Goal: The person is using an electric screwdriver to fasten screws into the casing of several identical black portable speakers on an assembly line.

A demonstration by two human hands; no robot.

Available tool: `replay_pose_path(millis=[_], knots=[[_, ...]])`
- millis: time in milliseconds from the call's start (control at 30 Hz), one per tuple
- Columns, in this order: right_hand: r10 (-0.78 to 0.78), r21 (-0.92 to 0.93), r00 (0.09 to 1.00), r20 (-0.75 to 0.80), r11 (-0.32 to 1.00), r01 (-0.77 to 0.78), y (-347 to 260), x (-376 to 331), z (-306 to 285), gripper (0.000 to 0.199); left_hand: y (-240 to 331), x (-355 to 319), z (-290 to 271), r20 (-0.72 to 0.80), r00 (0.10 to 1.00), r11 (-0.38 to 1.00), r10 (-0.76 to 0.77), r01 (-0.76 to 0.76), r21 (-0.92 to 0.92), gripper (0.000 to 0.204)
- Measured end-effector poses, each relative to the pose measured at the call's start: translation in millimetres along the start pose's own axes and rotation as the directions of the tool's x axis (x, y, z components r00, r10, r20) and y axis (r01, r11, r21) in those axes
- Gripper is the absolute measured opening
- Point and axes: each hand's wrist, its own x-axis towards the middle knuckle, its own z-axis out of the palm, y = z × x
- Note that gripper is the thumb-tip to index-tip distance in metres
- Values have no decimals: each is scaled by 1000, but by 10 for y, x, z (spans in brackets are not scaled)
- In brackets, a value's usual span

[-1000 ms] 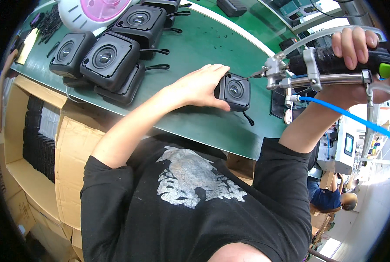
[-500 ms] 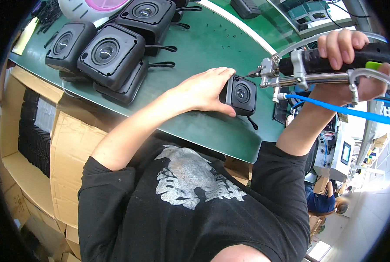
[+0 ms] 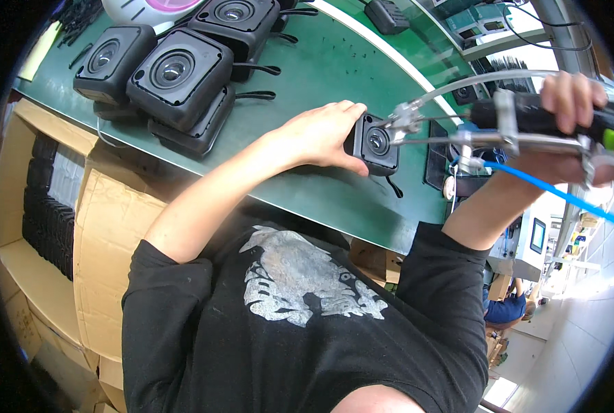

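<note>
My left hand (image 3: 326, 136) is wrapped round a small black square speaker (image 3: 378, 157) standing on the green worktop. The speaker's round cone faces up, and a short strap sticks out at its near edge. In my right hand (image 3: 574, 103), closed round its black grip, is a powered screwdriver (image 3: 486, 117) with metal rods, a clear feed tube and a blue air hose (image 3: 534, 180). Its blurred front end lies over the speaker's right side. Whether the tip touches a screw hole, I cannot tell.
Several similar speakers (image 3: 173, 72) are stacked on the worktop (image 3: 307, 76) at the left, straps pointing right. Small dark screws lie scattered at the back. A cardboard box (image 3: 114, 255) with black items stands at lower left. Another person (image 3: 506, 308) is far off at right.
The screwdriver and my right hand have moved right and slightly nearer, and they are blurred. Its front end has shifted off the speaker's far corner. My left hand keeps its hold.
</note>
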Motion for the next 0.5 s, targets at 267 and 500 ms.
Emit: replay_pose_path(millis=[267, 500], knots=[[45, -179, 982, -181, 981, -78, -264, -134, 206, 58, -67, 12, 56, -64, 995, 995, 80, -76, 65, 96], [72, -201, 972, -225, 972, -119, -35, -135, 366, 57, -27, 10, 31, -54, 995, 996, 78, -76, 41, 96]])
